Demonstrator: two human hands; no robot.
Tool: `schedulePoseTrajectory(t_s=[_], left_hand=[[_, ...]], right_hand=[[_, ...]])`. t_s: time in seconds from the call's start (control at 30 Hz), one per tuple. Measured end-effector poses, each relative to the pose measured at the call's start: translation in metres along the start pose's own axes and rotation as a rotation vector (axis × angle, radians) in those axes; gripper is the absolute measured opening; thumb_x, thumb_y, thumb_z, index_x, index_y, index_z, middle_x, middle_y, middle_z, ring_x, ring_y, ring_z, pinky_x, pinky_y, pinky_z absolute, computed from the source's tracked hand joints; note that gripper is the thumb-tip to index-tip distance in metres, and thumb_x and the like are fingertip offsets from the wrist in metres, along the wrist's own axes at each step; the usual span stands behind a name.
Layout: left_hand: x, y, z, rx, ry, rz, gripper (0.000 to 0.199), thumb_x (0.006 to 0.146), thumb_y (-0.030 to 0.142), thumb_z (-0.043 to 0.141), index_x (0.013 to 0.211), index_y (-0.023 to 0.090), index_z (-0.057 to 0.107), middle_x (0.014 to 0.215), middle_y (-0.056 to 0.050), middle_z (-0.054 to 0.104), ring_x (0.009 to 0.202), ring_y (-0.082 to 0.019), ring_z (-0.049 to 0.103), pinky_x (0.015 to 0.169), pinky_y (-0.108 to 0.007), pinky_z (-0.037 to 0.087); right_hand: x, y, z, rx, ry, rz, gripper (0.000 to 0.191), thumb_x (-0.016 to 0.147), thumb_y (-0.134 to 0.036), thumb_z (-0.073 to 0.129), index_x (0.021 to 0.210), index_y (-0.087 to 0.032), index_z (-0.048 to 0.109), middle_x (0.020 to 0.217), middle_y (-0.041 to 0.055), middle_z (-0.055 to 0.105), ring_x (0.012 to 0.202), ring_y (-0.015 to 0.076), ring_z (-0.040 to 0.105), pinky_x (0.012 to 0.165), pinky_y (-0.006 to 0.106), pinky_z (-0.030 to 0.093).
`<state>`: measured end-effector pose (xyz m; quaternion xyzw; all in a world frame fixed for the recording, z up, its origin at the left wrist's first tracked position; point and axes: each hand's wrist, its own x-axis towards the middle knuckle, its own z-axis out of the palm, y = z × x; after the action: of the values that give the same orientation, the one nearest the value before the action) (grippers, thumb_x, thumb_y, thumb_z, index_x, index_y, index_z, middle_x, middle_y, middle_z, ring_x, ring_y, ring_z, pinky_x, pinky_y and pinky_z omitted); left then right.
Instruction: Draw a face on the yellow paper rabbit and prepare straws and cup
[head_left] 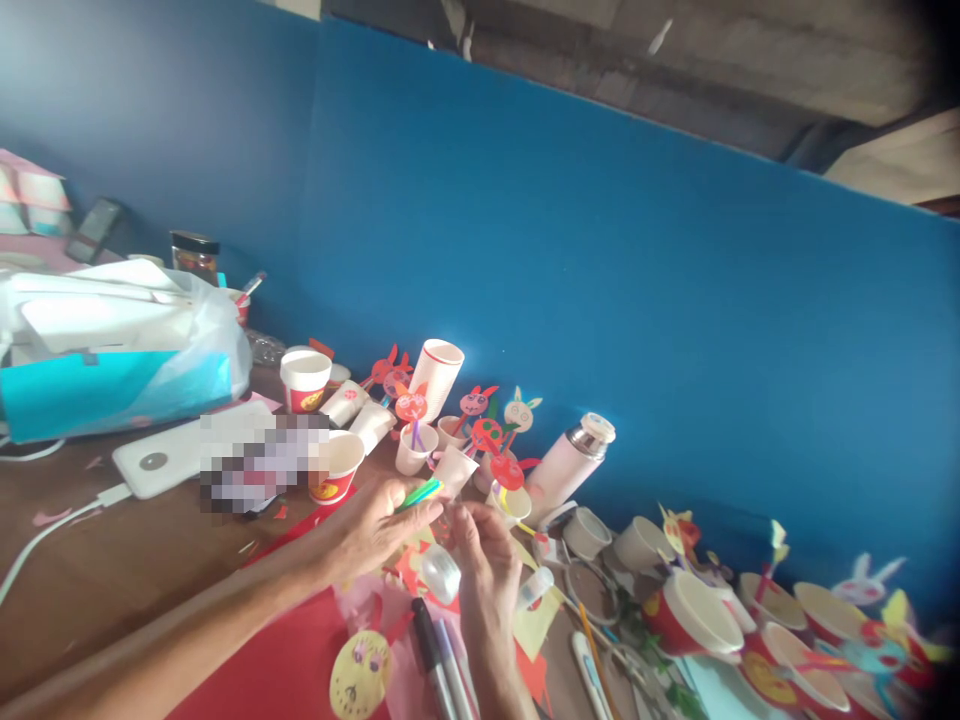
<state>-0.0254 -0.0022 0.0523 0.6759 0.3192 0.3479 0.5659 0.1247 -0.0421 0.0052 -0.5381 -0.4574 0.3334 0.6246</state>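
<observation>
My left hand is closed around a small bundle of thin green, yellow and blue strips; I cannot tell whether they are straws or sticks. Close beside it, my right hand has its fingers curled and pinched together, and anything between them is too blurred to name. Below, between the hands, lies a small clear plastic container. Just beyond the fingertips stands a small white paper cup. Nearer me, a yellow paper face with drawn eyes and pink ears rests on red paper.
Markers, a cutter and paper scraps lie around my right wrist. Paper-cup figures stand along the blue wall, near a pink thermos. Red-and-white cups crowd the right. A white power bank with a cable sits left.
</observation>
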Motion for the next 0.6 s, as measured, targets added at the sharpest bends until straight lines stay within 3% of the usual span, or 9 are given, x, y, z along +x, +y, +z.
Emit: schedulePoseTrajectory(t_s=[0.17, 0.33, 0.43, 0.5, 0.6], left_hand=[[-0.005, 0.002, 0.003, 0.08, 0.035, -0.076, 0.048, 0.087, 0.06, 0.055, 0.103, 0.016, 0.068, 0.051, 0.008, 0.024, 0.048, -0.01, 0.021, 0.045, -0.024, 0.018], [-0.003, -0.005, -0.001, 0.073, 0.056, -0.08, 0.052, 0.088, 0.062, 0.052, 0.113, 0.018, 0.063, 0.054, 0.008, 0.03, 0.048, -0.011, 0.025, 0.044, -0.024, 0.02], [0.0, -0.005, -0.006, -0.082, -0.055, -0.109, 0.045, 0.084, 0.061, 0.06, 0.102, 0.019, 0.057, 0.056, 0.01, 0.028, 0.048, -0.008, 0.021, 0.045, -0.021, 0.019], [0.0, -0.002, -0.008, -0.27, -0.144, -0.194, 0.042, 0.081, 0.058, 0.064, 0.096, 0.021, 0.051, 0.057, 0.011, 0.027, 0.048, -0.006, 0.015, 0.044, -0.02, 0.013], [0.0, 0.0, -0.008, -0.479, -0.183, -0.319, 0.038, 0.082, 0.054, 0.058, 0.096, 0.02, 0.049, 0.06, 0.011, 0.031, 0.048, -0.005, 0.011, 0.044, -0.02, 0.008]], right_hand=[[-0.002, -0.001, 0.001, 0.044, 0.027, 0.014, 0.037, 0.083, -0.054, 0.068, 0.074, -0.018, 0.066, 0.059, -0.0046, 0.05, 0.057, 0.0115, 0.043, 0.058, 0.023, 0.038], [-0.001, -0.002, -0.001, 0.133, 0.037, 0.048, 0.039, 0.079, -0.055, 0.072, 0.071, -0.018, 0.061, 0.06, -0.0052, 0.047, 0.056, 0.0099, 0.038, 0.054, 0.021, 0.034], [0.001, -0.005, -0.006, 0.193, 0.019, 0.042, 0.039, 0.077, -0.055, 0.074, 0.074, -0.018, 0.062, 0.061, -0.004, 0.05, 0.056, 0.01, 0.039, 0.053, 0.021, 0.035], [0.001, -0.009, -0.009, 0.188, 0.002, 0.022, 0.038, 0.076, -0.054, 0.075, 0.074, -0.018, 0.062, 0.062, -0.0031, 0.053, 0.055, 0.0096, 0.04, 0.052, 0.02, 0.035], [0.0, -0.014, -0.012, 0.176, -0.036, -0.007, 0.039, 0.076, -0.054, 0.075, 0.07, -0.018, 0.062, 0.059, -0.0039, 0.05, 0.053, 0.0088, 0.037, 0.049, 0.019, 0.033]])
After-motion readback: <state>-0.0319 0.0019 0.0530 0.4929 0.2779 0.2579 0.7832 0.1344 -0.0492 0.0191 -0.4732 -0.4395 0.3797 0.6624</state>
